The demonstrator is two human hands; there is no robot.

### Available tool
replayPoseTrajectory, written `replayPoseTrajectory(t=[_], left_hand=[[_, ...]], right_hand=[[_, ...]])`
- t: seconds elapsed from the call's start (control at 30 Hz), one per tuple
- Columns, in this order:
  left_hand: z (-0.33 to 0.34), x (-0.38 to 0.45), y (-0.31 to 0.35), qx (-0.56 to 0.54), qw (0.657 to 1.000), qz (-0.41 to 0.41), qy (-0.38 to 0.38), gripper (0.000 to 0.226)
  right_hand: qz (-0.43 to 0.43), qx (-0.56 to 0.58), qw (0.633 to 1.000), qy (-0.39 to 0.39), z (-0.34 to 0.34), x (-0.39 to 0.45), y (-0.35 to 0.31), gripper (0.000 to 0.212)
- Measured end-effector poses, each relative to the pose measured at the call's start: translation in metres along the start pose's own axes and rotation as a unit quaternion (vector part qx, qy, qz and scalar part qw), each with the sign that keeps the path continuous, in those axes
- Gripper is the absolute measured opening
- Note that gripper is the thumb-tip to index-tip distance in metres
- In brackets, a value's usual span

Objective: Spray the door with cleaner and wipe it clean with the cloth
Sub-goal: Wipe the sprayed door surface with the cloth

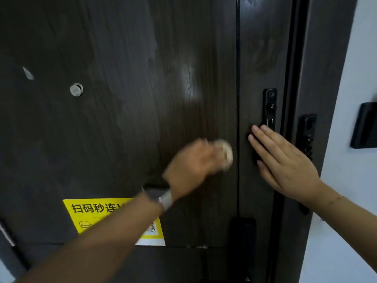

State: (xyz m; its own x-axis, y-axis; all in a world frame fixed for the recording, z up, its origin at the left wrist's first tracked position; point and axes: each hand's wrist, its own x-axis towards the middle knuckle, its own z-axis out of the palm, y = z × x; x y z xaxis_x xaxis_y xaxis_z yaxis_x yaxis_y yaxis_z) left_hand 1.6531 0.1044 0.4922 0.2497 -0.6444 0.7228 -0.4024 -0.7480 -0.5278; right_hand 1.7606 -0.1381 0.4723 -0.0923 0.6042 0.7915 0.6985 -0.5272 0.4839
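A dark wood-grain door (122,99) fills the view, with wet streaks and a pale sheen on its upper middle. My left hand (193,162), blurred by motion, grips a small bunched pale cloth (225,153) against the door just left of the vertical groove. My right hand (285,162) lies flat with straight fingers on the door's right strip, over the black lock handle (270,107). No spray bottle is in view.
A silver peephole (76,89) sits at the upper left of the door. A yellow sticker (89,217) with black characters is below my left forearm. At the right are the dark frame with a strike plate (307,135), a white wall and a black wall box (365,125).
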Motion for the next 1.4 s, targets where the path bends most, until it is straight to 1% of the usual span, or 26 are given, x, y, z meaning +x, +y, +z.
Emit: replayPoseTrajectory(t=[0.03, 0.1, 0.17, 0.2, 0.27, 0.37, 0.43, 0.5, 0.53, 0.6, 0.67, 0.73, 0.77, 0.8, 0.83, 0.9, 0.97, 1.0, 1.07, 1.1, 1.13, 1.17, 1.23, 1.3, 1.37, 1.4], left_hand=[[-0.015, 0.034, -0.019, 0.012, 0.997, -0.047, 0.054, 0.016], [-0.043, 0.090, -0.051, 0.045, 0.983, -0.127, 0.127, 0.015], [-0.047, 0.111, -0.057, 0.048, 0.970, -0.172, 0.162, 0.015], [-0.038, 0.106, -0.049, 0.040, 0.971, -0.175, 0.159, 0.018], [-0.006, 0.073, -0.014, 0.010, 0.982, -0.148, 0.115, 0.022], [0.037, 0.000, 0.044, -0.011, 0.998, -0.058, 0.005, 0.021], [0.045, -0.023, 0.055, -0.015, 0.999, -0.011, -0.045, 0.021], [0.038, -0.012, 0.046, -0.002, 0.998, 0.018, -0.062, 0.025], [0.029, 0.004, 0.038, -0.002, 0.999, 0.008, -0.051, 0.027], [0.006, 0.051, 0.010, 0.003, 0.998, -0.058, 0.025, 0.019], [-0.017, 0.101, -0.018, 0.015, 0.987, -0.131, 0.094, 0.015], [-0.027, 0.134, -0.029, 0.016, 0.977, -0.162, 0.141, 0.011], [-0.024, 0.139, -0.025, 0.013, 0.975, -0.164, 0.150, 0.011], [-0.015, 0.135, -0.015, 0.012, 0.978, -0.152, 0.143, 0.013], [-0.001, 0.121, 0.001, 0.007, 0.985, -0.124, 0.120, 0.014], [0.030, 0.067, 0.042, -0.015, 0.998, -0.058, 0.028, 0.012], [0.055, 0.005, 0.077, -0.035, 0.997, -0.012, -0.069, 0.010], [0.061, -0.014, 0.087, -0.041, 0.993, -0.004, -0.109, 0.013], [0.065, -0.021, 0.087, -0.048, 0.989, 0.007, -0.142, 0.019], [0.059, -0.009, 0.080, -0.043, 0.991, 0.009, -0.125, 0.021], [0.049, 0.010, 0.071, -0.037, 0.995, -0.003, -0.091, 0.019], [0.038, 0.033, 0.058, -0.027, 0.998, -0.028, -0.041, 0.013], [0.013, 0.079, 0.026, 0.000, 0.991, -0.121, 0.053, 0.013], [-0.001, 0.105, 0.007, -0.001, 0.975, -0.189, 0.114, 0.014], [0.011, 0.096, 0.020, -0.012, 0.973, -0.203, 0.110, 0.015], [0.025, 0.080, 0.037, -0.021, 0.978, -0.188, 0.092, 0.014]], right_hand=[[0.011, 0.004, 1.000, 0.010, -0.002, 0.001, -0.001, 0.054], [0.056, -0.001, 0.997, 0.054, -0.009, 0.003, -0.003, 0.053], [0.104, -0.025, 0.989, 0.100, -0.014, 0.002, -0.004, 0.052], [0.125, -0.029, 0.986, 0.109, -0.016, -0.002, -0.003, 0.053], [0.168, -0.013, 0.980, 0.101, -0.014, -0.017, 0.002, 0.056], [0.201, 0.015, 0.977, 0.070, -0.005, -0.040, 0.007, 0.057], [0.204, 0.034, 0.976, 0.072, 0.001, -0.047, 0.006, 0.057], [0.210, 0.057, 0.973, 0.081, 0.005, -0.046, 0.005, 0.056], [0.212, 0.064, 0.971, 0.085, 0.006, -0.045, 0.004, 0.055], [0.215, 0.069, 0.970, 0.094, 0.009, -0.045, 0.004, 0.055], [0.216, 0.065, 0.969, 0.100, 0.011, -0.045, 0.004, 0.054], [0.214, 0.065, 0.969, 0.107, 0.011, -0.045, 0.004, 0.053], [0.214, 0.067, 0.969, 0.107, 0.011, -0.045, 0.004, 0.053], [0.213, 0.070, 0.969, 0.107, 0.011, -0.046, 0.004, 0.052], [0.211, 0.072, 0.969, 0.106, 0.011, -0.046, 0.004, 0.052], [0.207, 0.074, 0.970, 0.104, 0.010, -0.046, 0.005, 0.053], [0.204, 0.078, 0.970, 0.102, 0.010, -0.047, 0.005, 0.053], [0.204, 0.080, 0.970, 0.103, 0.010, -0.047, 0.004, 0.053], [0.205, 0.083, 0.970, 0.101, 0.009, -0.046, 0.004, 0.053], [0.205, 0.083, 0.970, 0.100, 0.009, -0.046, 0.005, 0.053], [0.205, 0.082, 0.970, 0.100, 0.009, -0.046, 0.005, 0.053], [0.206, 0.082, 0.970, 0.100, 0.010, -0.046, 0.005, 0.053], [0.209, 0.080, 0.969, 0.105, 0.011, -0.046, 0.005, 0.052], [0.210, 0.084, 0.968, 0.108, 0.011, -0.047, 0.004, 0.050], [0.208, 0.093, 0.968, 0.107, 0.010, -0.047, 0.005, 0.050], [0.207, 0.095, 0.968, 0.108, 0.010, -0.047, 0.005, 0.050]])
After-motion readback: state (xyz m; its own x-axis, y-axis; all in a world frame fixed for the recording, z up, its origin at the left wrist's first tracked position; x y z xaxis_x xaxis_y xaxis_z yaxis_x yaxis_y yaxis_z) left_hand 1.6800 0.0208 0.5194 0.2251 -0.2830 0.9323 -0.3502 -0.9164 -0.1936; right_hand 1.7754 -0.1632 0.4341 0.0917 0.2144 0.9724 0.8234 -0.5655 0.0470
